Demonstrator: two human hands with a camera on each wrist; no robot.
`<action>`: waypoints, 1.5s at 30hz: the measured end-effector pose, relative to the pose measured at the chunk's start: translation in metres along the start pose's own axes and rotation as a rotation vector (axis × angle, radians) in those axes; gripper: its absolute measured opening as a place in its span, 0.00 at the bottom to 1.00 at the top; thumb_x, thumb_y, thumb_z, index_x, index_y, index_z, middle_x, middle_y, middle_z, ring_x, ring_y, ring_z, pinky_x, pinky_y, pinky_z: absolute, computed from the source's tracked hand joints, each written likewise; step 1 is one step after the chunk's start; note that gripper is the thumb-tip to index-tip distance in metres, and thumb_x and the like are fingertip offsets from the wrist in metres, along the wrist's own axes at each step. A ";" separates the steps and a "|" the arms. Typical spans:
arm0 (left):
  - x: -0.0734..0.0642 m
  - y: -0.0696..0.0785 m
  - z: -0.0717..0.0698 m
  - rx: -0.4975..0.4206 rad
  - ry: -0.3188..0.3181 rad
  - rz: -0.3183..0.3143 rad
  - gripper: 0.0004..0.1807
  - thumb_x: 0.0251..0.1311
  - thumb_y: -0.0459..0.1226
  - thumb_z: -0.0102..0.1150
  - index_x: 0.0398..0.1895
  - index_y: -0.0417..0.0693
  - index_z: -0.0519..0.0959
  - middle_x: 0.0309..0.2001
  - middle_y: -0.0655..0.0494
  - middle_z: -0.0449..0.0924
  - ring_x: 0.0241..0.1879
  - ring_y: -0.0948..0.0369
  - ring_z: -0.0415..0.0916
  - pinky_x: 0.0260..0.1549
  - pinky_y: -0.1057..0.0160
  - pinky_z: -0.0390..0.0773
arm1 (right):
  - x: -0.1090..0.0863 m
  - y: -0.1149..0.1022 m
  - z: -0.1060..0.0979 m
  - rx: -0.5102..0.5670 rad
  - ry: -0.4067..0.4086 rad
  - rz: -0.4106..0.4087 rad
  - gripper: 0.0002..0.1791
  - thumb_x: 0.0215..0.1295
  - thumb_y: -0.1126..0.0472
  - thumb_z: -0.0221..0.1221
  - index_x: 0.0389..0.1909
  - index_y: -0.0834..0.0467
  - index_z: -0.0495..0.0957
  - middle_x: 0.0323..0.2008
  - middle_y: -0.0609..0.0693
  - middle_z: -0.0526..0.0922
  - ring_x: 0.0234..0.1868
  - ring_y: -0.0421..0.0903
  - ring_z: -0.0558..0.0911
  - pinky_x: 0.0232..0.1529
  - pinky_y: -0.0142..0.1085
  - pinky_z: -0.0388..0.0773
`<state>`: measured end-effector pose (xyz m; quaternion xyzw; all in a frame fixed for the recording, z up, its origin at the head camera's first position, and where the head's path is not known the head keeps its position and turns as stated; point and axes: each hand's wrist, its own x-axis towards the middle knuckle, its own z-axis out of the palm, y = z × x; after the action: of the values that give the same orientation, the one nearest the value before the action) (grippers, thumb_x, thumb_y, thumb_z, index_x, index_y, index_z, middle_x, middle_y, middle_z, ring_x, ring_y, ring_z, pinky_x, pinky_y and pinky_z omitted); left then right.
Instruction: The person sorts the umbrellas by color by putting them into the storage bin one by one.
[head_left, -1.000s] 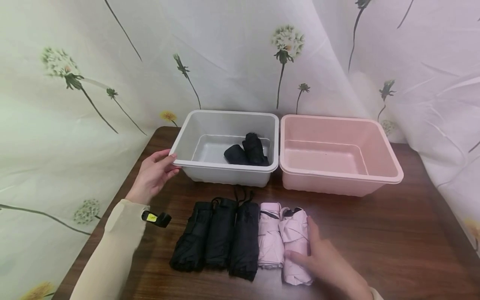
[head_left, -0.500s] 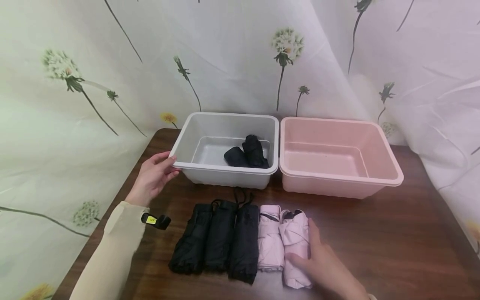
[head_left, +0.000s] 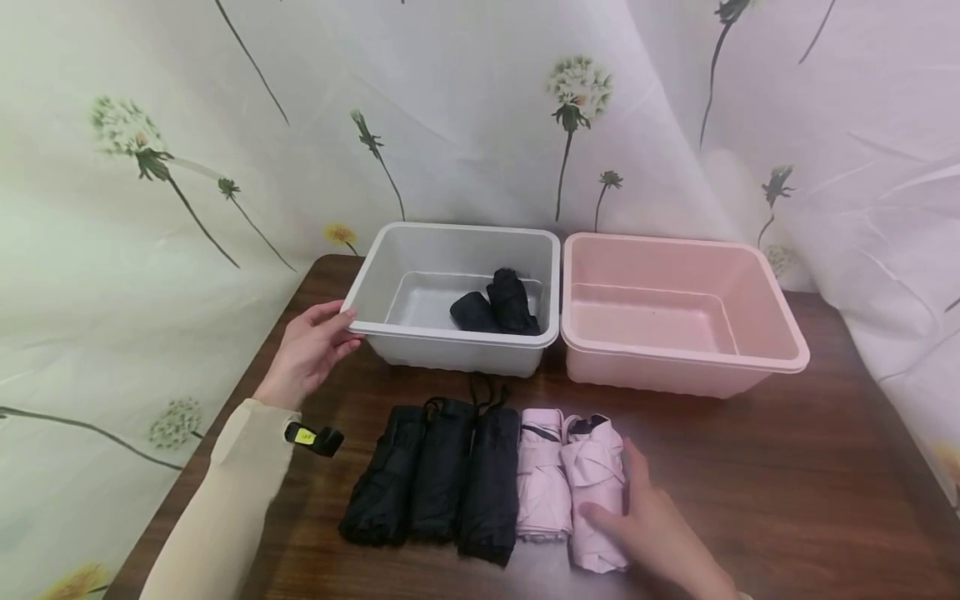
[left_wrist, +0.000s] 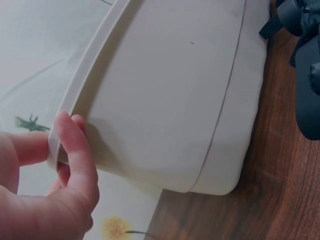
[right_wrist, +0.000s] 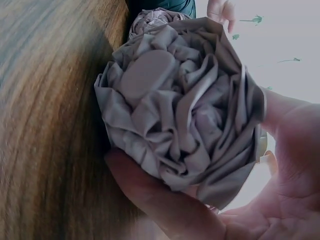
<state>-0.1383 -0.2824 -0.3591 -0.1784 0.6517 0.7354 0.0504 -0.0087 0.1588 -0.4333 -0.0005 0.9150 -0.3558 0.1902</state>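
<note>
My left hand (head_left: 311, 350) pinches the front left corner of the grey bin (head_left: 457, 350) at its rim; the left wrist view shows thumb and fingers on either side of the rim. My right hand (head_left: 667, 525) grips the outermost pink folded umbrella (head_left: 597, 492), which lies at the right end of a row. The right wrist view looks onto the umbrella's gathered end (right_wrist: 180, 115), with the thumb and a finger on different sides of it. Another pink folded umbrella (head_left: 543, 479) lies beside it, then several black folded umbrellas (head_left: 442, 475).
Two dark cloth-covered bundles (head_left: 508, 300) lie at the right inside the grey bin. A pink bin (head_left: 678, 375) stands against it on the right. Both rest on a brown wooden table (head_left: 817, 467), with a flower-print curtain (head_left: 465, 117) behind.
</note>
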 end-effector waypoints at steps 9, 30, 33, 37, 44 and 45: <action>-0.001 0.000 0.000 0.007 -0.003 0.004 0.35 0.64 0.42 0.60 0.69 0.45 0.56 0.55 0.50 0.67 0.33 0.67 0.79 0.37 0.73 0.83 | -0.001 -0.002 -0.003 0.042 0.041 -0.020 0.61 0.52 0.32 0.64 0.74 0.57 0.42 0.62 0.69 0.72 0.58 0.58 0.78 0.57 0.57 0.74; -0.002 0.000 0.000 0.011 -0.004 0.008 0.33 0.64 0.42 0.60 0.67 0.46 0.58 0.53 0.53 0.68 0.33 0.66 0.80 0.38 0.72 0.83 | -0.004 -0.019 -0.043 0.320 0.144 -0.075 0.45 0.57 0.49 0.68 0.70 0.58 0.56 0.61 0.62 0.74 0.57 0.57 0.78 0.53 0.44 0.79; -0.002 0.000 0.000 0.016 -0.001 0.007 0.33 0.64 0.42 0.60 0.67 0.46 0.57 0.53 0.53 0.68 0.34 0.65 0.80 0.37 0.72 0.83 | -0.006 -0.022 -0.049 0.352 0.181 -0.118 0.43 0.59 0.52 0.67 0.70 0.58 0.56 0.60 0.63 0.74 0.58 0.58 0.77 0.53 0.38 0.78; -0.002 0.000 0.000 0.017 -0.003 0.009 0.34 0.64 0.42 0.60 0.68 0.45 0.57 0.52 0.53 0.69 0.34 0.65 0.80 0.36 0.72 0.83 | -0.006 -0.027 -0.057 0.399 0.247 -0.165 0.39 0.59 0.57 0.67 0.69 0.57 0.60 0.59 0.61 0.76 0.55 0.47 0.79 0.49 0.27 0.77; -0.001 0.000 0.000 0.008 -0.002 0.009 0.33 0.64 0.41 0.60 0.68 0.46 0.58 0.52 0.54 0.69 0.34 0.65 0.80 0.36 0.73 0.83 | -0.002 -0.037 -0.070 0.470 0.333 -0.222 0.32 0.61 0.61 0.66 0.64 0.59 0.66 0.51 0.53 0.80 0.45 0.31 0.80 0.43 0.25 0.79; -0.001 0.000 0.000 0.006 -0.002 0.009 0.33 0.64 0.41 0.60 0.68 0.46 0.58 0.52 0.54 0.69 0.33 0.65 0.80 0.36 0.72 0.83 | -0.001 -0.038 -0.073 0.474 0.342 -0.226 0.31 0.61 0.61 0.65 0.63 0.60 0.67 0.49 0.49 0.80 0.44 0.32 0.80 0.42 0.25 0.80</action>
<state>-0.1370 -0.2826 -0.3586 -0.1748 0.6546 0.7339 0.0482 -0.0380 0.1778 -0.3592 0.0020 0.8194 -0.5731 -0.0123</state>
